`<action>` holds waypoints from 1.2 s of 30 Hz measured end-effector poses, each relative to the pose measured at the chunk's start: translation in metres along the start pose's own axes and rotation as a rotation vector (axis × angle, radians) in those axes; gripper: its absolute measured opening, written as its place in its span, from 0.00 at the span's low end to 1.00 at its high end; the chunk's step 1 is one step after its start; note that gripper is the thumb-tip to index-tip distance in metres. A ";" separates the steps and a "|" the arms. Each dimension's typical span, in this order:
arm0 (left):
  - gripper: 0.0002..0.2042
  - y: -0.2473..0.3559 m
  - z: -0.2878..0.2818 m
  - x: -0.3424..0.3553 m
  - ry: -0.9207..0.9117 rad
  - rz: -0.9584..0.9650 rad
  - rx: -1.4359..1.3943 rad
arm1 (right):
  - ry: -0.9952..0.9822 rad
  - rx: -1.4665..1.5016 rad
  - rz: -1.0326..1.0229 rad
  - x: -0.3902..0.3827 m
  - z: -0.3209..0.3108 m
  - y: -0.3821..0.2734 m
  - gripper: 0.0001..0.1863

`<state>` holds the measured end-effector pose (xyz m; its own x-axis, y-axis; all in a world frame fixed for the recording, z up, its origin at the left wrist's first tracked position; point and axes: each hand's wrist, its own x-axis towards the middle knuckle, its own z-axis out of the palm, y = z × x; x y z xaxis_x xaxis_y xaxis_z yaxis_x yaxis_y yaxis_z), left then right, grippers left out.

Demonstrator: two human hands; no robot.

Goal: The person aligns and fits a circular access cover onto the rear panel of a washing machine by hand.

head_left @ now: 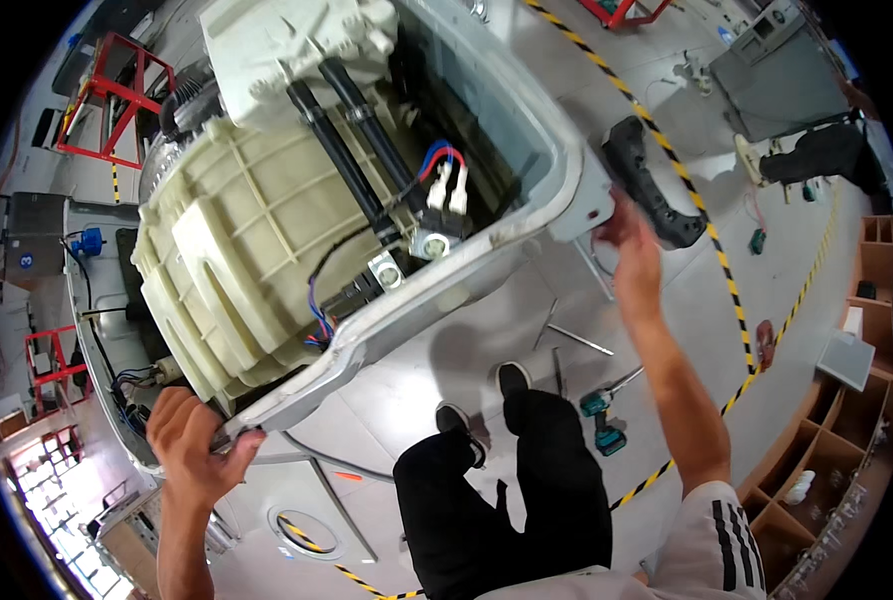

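"Fingers (171, 420) first, please: what can we say of those on the left hand (191, 460)?"

"We see them bent over the edge of the grey casing (506, 235), at its near left corner, with the thumb on the near side. So they are clamped on this edge."

"And the right hand (634, 265)?"

"It touches the near right corner of the casing. Its fingers are partly hidden and a little blurred, so we cannot tell whether they close on it."

"Where is the casing itself?"

"It runs slantwise across our view, in front of our body and between the two hands, and we can look inside it. There we see a ribbed cream tub (256, 240), two black hoses (341, 160) which run side by side, and a white plastic housing (276, 50) at their upper end. Near the front rim, red and blue wires (444, 155) go to white connectors (458, 190)."

"What do we find below?"

"We find our black trousers (496, 510) and our dark shoes (513, 378) on the pale floor. To the right of them lies a teal and black drill (596, 402), with a thin metal rod (581, 340) near it. To their left we notice a white panel (336, 500) with a round opening."

"And farther away?"

"On the right, we see yellow and black tape (729, 270) crossing the floor, and beyond it a brown shelf (826, 460) with compartments."
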<state>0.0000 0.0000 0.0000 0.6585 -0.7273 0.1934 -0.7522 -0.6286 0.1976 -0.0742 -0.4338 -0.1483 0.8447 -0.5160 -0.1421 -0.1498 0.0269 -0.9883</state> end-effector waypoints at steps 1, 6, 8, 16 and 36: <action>0.24 0.000 0.016 -0.001 -0.023 -0.039 -0.059 | 0.015 -0.124 -0.162 0.014 0.008 -0.040 0.25; 0.21 -0.001 -0.017 0.009 -0.095 -0.062 -0.151 | -0.062 -0.639 -0.543 0.047 0.078 -0.149 0.28; 0.21 0.001 -0.020 0.016 -0.104 -0.092 -0.193 | -0.150 -0.720 -0.385 0.047 0.097 -0.157 0.28; 0.19 0.000 -0.028 0.015 -0.265 -0.135 -0.149 | -0.217 -0.909 -0.275 0.042 0.112 -0.170 0.23; 0.16 0.005 -0.019 0.015 -0.362 -0.147 -0.119 | -0.168 -0.933 -0.245 0.042 0.107 -0.176 0.23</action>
<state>0.0061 -0.0086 0.0224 0.6922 -0.6957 -0.1918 -0.6290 -0.7119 0.3123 0.0424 -0.3686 0.0142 0.9581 -0.2860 -0.0157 -0.2451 -0.7900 -0.5619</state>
